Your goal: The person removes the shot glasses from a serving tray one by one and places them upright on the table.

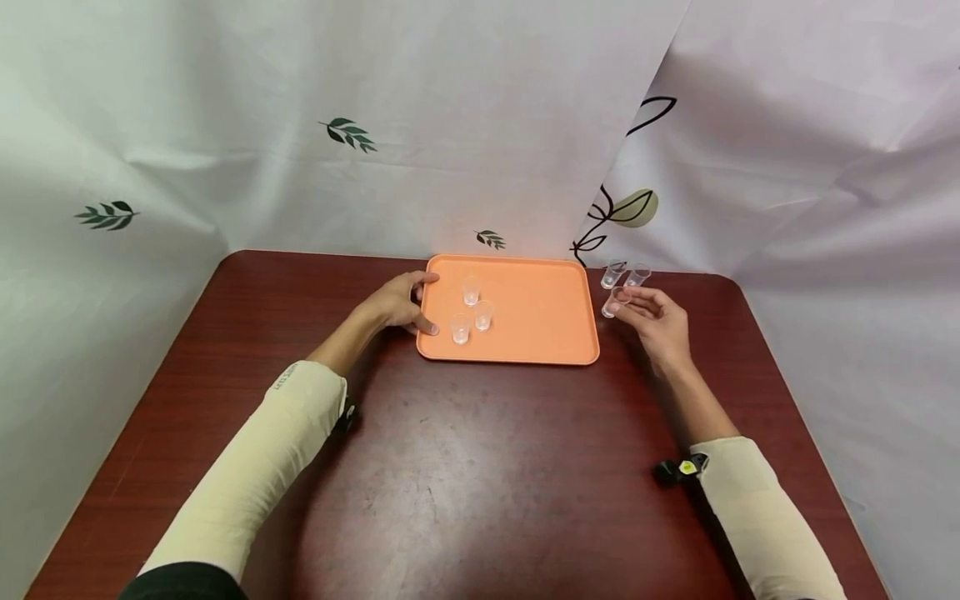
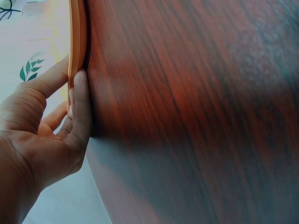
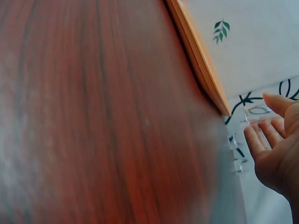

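My left hand (image 1: 399,302) holds the left edge of an orange tray (image 1: 536,310); in the left wrist view, that hand's fingers (image 2: 82,100) lie against the tray's side. On the tray's left half stand three small clear cups, a rear cup (image 1: 471,292), a middle cup (image 1: 483,317) and a front cup (image 1: 460,330). Beyond the tray's right edge, my right hand (image 1: 660,327) pinches another clear cup (image 1: 610,309) between thumb and fingers, tilted slightly. Just behind it are two more clear cups, a left one (image 1: 611,277) and a right one (image 1: 637,275).
All of this is at the back of a dark red wooden table (image 1: 480,475). A pale cloth (image 1: 450,100) with leaf prints hangs right behind the tray and cups. More cloth (image 1: 862,317) borders the table's right side.
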### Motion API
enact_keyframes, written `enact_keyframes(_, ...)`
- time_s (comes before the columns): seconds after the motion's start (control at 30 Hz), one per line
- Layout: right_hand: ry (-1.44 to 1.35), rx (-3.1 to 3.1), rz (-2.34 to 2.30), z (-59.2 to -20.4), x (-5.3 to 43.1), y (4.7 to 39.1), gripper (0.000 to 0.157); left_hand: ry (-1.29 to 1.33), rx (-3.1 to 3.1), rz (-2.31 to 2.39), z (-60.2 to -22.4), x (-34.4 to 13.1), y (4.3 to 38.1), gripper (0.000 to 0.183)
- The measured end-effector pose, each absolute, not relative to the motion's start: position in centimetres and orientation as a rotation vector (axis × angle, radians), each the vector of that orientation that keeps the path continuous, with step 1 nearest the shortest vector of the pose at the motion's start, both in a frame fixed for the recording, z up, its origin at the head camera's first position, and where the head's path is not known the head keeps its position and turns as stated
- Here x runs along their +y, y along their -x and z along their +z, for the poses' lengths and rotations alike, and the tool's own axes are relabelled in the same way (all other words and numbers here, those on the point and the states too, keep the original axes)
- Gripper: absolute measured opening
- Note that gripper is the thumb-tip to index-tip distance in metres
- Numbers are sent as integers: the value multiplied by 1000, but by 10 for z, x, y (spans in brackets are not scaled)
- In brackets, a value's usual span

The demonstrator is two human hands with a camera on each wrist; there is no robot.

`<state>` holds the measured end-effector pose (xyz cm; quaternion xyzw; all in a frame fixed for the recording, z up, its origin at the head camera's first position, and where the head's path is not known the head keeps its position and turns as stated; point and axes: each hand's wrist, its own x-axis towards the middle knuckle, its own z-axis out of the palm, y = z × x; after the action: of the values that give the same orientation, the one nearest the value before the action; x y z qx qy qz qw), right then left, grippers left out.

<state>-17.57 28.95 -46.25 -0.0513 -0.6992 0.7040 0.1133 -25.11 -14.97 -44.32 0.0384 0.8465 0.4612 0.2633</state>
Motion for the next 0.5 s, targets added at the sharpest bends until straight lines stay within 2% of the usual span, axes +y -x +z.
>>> enact_keyframes(0.3, 223, -2003, 2061, -458, 302, 176, 41, -114, 2286, 1247, -445, -152, 250, 109)
enact_keyframes(0.5, 265, -1980, 2037, -455, 313, 179, 45, -124, 2285, 1249, -446, -151, 252, 109)
